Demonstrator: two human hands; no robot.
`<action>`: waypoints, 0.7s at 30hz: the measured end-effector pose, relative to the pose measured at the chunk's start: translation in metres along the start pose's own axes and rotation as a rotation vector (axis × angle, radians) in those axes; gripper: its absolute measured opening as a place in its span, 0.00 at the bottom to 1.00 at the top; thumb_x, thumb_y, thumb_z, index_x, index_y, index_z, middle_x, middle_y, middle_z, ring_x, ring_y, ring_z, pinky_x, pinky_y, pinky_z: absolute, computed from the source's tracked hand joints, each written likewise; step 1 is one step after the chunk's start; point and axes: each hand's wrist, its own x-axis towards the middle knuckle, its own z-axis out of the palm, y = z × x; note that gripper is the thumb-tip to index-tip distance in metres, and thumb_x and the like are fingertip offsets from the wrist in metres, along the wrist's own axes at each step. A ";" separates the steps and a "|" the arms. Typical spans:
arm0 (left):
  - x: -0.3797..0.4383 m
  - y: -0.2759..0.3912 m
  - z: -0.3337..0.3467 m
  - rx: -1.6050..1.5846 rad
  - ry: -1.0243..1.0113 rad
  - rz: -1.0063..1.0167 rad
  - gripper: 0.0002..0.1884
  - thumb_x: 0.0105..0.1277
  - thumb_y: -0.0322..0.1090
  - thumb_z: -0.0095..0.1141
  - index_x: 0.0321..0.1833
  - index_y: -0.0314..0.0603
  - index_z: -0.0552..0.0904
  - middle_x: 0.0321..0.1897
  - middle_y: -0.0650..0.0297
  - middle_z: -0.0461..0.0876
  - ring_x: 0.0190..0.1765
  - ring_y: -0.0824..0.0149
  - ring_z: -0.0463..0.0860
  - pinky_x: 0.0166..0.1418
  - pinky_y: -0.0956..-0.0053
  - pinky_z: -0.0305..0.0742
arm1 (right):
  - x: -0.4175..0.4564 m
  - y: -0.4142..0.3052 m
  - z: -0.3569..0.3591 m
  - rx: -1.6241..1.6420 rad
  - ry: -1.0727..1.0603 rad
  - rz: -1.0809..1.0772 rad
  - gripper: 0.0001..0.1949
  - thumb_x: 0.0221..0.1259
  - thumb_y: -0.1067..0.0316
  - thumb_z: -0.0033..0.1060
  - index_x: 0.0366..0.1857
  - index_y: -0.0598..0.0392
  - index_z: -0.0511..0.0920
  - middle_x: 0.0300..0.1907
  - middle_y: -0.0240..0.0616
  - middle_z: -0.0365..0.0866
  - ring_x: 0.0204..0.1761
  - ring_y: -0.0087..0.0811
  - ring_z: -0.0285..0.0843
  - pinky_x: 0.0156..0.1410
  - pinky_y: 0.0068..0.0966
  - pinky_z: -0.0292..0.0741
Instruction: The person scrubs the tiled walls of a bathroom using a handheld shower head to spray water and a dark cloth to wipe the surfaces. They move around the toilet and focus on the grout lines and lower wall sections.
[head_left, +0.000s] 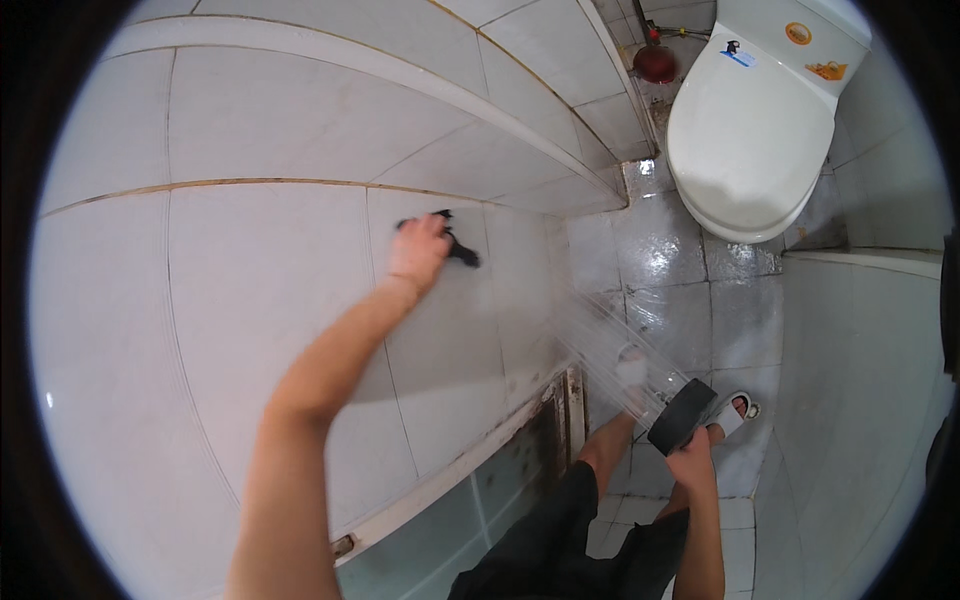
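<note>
My left hand (421, 246) presses a black cloth (463, 253) against the pale tiled wall (270, 285). Low on the right, my right hand (691, 459) grips a dark shower head (682, 417). Jets of water leave it towards the upper left and strike the lower part of the wall, where spray blurs the tiles. The cloth lies above and to the left of the jets in the picture. My fingers cover part of it.
A white toilet (750, 135) with its lid down stands at the top right, a dark red round object (655, 64) beside it. The grey floor tiles (664, 247) are wet and shiny. A stained door frame (450, 491) runs below the wall. My feet wear white slippers (731, 420).
</note>
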 end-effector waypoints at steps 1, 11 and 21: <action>-0.004 -0.018 -0.016 -0.101 0.117 -0.128 0.09 0.61 0.33 0.57 0.40 0.40 0.86 0.47 0.59 0.79 0.57 0.56 0.77 0.59 0.61 0.74 | -0.004 -0.002 0.003 0.009 0.016 0.040 0.20 0.55 0.70 0.74 0.51 0.62 0.77 0.49 0.38 0.84 0.51 0.27 0.80 0.56 0.26 0.76; 0.055 0.009 0.058 0.203 0.079 -0.045 0.08 0.63 0.34 0.54 0.39 0.43 0.84 0.52 0.56 0.78 0.61 0.55 0.74 0.66 0.58 0.70 | 0.007 0.018 -0.017 0.046 -0.042 -0.063 0.23 0.56 0.73 0.73 0.56 0.62 0.76 0.55 0.38 0.82 0.55 0.29 0.79 0.61 0.27 0.74; -0.089 0.162 0.079 -0.033 -0.409 0.265 0.13 0.67 0.36 0.52 0.52 0.53 0.85 0.60 0.63 0.76 0.67 0.60 0.71 0.73 0.61 0.65 | 0.004 0.016 -0.034 -0.135 -0.124 0.068 0.22 0.56 0.73 0.72 0.55 0.60 0.76 0.52 0.37 0.83 0.53 0.28 0.80 0.59 0.27 0.75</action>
